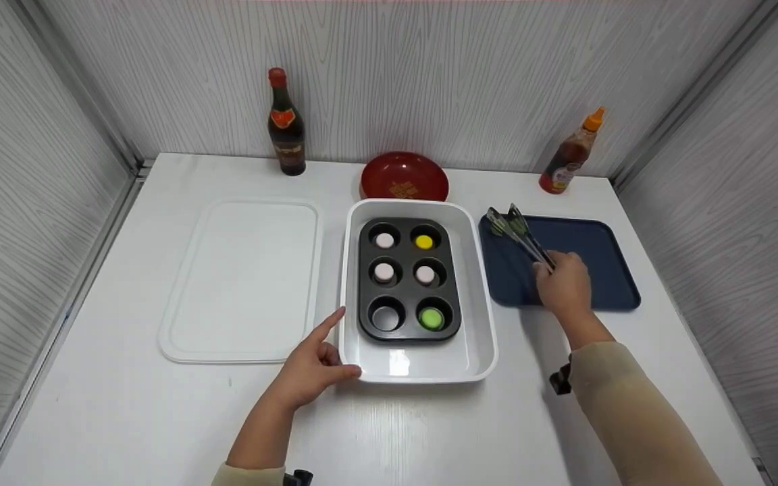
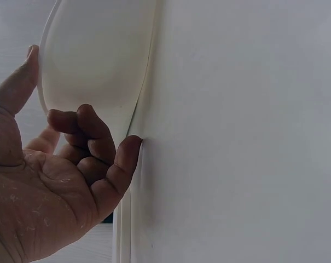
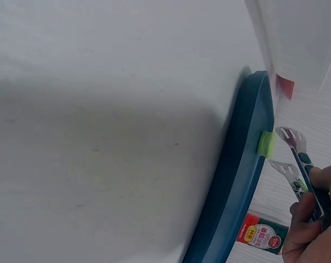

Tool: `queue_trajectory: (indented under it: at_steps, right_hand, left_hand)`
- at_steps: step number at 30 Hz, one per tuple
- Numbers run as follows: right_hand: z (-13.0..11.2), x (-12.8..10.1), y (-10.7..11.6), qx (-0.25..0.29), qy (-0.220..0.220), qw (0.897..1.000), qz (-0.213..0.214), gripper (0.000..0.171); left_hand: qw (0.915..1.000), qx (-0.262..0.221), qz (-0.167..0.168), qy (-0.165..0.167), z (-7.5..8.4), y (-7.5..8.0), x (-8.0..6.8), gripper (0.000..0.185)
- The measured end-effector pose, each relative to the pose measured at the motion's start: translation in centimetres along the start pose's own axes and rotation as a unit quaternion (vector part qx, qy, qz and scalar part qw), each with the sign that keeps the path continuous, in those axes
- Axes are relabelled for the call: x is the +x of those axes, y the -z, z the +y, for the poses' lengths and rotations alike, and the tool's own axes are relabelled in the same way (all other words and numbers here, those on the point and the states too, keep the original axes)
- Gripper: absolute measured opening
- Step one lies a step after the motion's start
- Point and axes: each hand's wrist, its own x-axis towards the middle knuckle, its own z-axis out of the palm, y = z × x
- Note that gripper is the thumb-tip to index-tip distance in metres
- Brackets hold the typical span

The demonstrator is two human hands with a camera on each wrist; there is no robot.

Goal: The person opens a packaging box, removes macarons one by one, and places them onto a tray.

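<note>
My right hand (image 1: 564, 282) grips metal tongs (image 1: 521, 235) over the dark blue tray (image 1: 591, 263). Their two tips stand apart. By those tips, a green round piece (image 3: 266, 144) sits on the blue tray in the right wrist view. With thumb and index finger stretched out, my left hand (image 1: 309, 370) touches the left rim of a deep white tray (image 1: 423, 361); its other fingers curl loosely. Inside that tray lies a dark muffin tin (image 1: 406, 290). Three cups hold pale pink pieces (image 1: 384, 272), one a yellow piece (image 1: 423, 241), one a green piece (image 1: 431, 318); the front-left cup is bare.
A white lid-like board (image 1: 244, 283) lies on the left of the table. Behind the deep tray is a red bowl (image 1: 404, 174). A dark bottle (image 1: 286, 128) stands at the back left, and a sauce bottle (image 1: 570, 155) with an orange cap at the back right.
</note>
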Motion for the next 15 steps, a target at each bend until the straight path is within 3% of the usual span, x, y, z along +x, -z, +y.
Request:
queue_trajectory:
  at_steps: [15]
  right_hand:
    - [0.15, -0.20, 0.55, 0.022, -0.005, 1.000, 0.015, 0.042]
  left_hand:
    - [1.0000, -0.004, 0.001, 0.008, 0.29, -0.22, -0.13, 0.102]
